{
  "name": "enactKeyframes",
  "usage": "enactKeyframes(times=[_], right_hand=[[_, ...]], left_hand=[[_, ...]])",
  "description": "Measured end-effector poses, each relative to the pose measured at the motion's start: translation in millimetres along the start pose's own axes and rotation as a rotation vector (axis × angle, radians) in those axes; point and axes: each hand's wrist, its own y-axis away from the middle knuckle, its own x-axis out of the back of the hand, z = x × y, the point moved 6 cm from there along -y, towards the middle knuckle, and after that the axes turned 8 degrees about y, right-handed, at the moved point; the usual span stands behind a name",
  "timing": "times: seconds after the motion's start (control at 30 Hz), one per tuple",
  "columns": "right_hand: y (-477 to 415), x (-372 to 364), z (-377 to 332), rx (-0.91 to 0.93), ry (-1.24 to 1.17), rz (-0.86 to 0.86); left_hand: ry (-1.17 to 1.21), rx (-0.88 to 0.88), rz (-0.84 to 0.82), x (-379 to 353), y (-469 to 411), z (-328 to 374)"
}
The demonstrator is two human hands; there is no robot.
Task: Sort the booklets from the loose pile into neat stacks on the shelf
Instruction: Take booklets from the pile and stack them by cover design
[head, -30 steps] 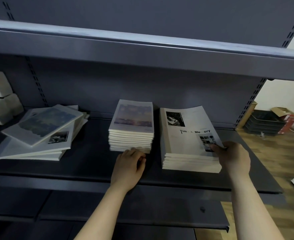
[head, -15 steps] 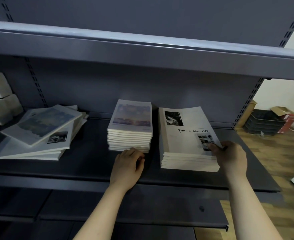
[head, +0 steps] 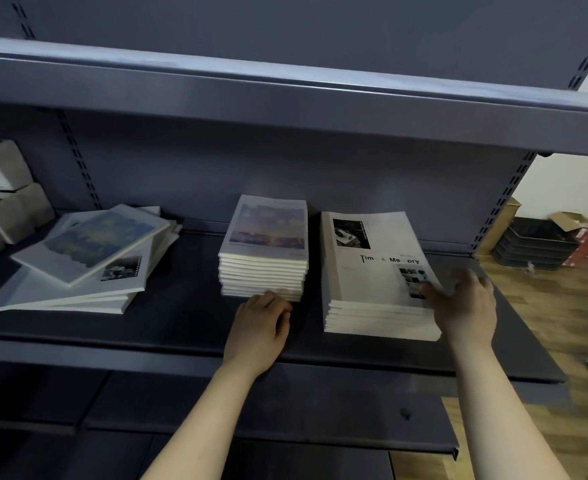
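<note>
Dark shelf (head: pixel 181 327): right stack (head: pixel 375 289) long axis front-back; right hand (head: pixel 465 306) fingers spread on it.

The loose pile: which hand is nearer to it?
Left. The left hand rests by the middle stack, right of the loose pile; the right hand is farther right.

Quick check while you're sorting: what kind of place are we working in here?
Probably a shop stockroom or storage room, not a home. Signs: the dark metal retail-style shelf with slotted uprights, multiple copies of the same booklets in a neat stack, and cardboard boxes beside stacked black trays on the wood floor.
</note>
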Motion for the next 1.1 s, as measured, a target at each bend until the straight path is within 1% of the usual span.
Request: enactKeyframes(times=[0.1, 0.2, 0.3, 0.37, 0.47, 0.57, 0.7, 0.77, 0.83, 0.9, 1.0, 1.1], right_hand=[[3.5, 2.7, -11.8, 0.025, 0.048, 0.000], [8.1, -4.4, -21.3, 0.101, 0.123, -0.064], [15.6, -5.9, -27.0, 0.136, 0.106, -0.131], [23.1, -6.0, -33.4, 0.156, 0.067, -0.154], [40.1, -7.6, -54.8, 0.208, -0.037, -0.142], [67.1, -19.3, -86.4, 0.267, -0.111, -0.206], [109.2, -38.6, -131.2, 0.376, -0.199, -0.291], [125.9, -47.4, -149.0, 0.407, -0.235, -0.320], [138.1, -58.0, -162.9, 0.422, -0.244, -0.359], [146.3, -69.3, -172.3, 0.412, -0.232, -0.402], [154.9, -85.6, -181.9, 0.374, -0.200, -0.465], [162.4, -97.3, -191.8, 0.357, -0.172, -0.481]], left_hand=[[0.013, -0.014, -0.008, 1.9, 1.6, 1.5], [0.057, -0.031, -0.040, 4.4, 4.5, 0.7], [0.149, -0.012, -0.059, 12.0, 8.8, -1.7], [0.190, -0.009, -0.029, 22.3, 13.1, -4.7], [0.209, -0.008, 0.042, 46.6, 18.5, -14.5], [0.246, 0.034, 0.150, 79.8, 20.1, -32.5], [0.171, 0.026, 0.275, 127.9, 20.5, -57.3], [0.114, 0.020, 0.317, 149.8, 19.5, -72.0], [0.064, 0.050, 0.339, 169.1, 18.5, -90.3], [0.042, 0.112, 0.331, 183.7, 16.9, -110.9], [0.036, 0.218, 0.273, 198.2, 16.6, -142.1], [-0.022, 0.257, 0.238, 211.8, 18.9, -166.2]])
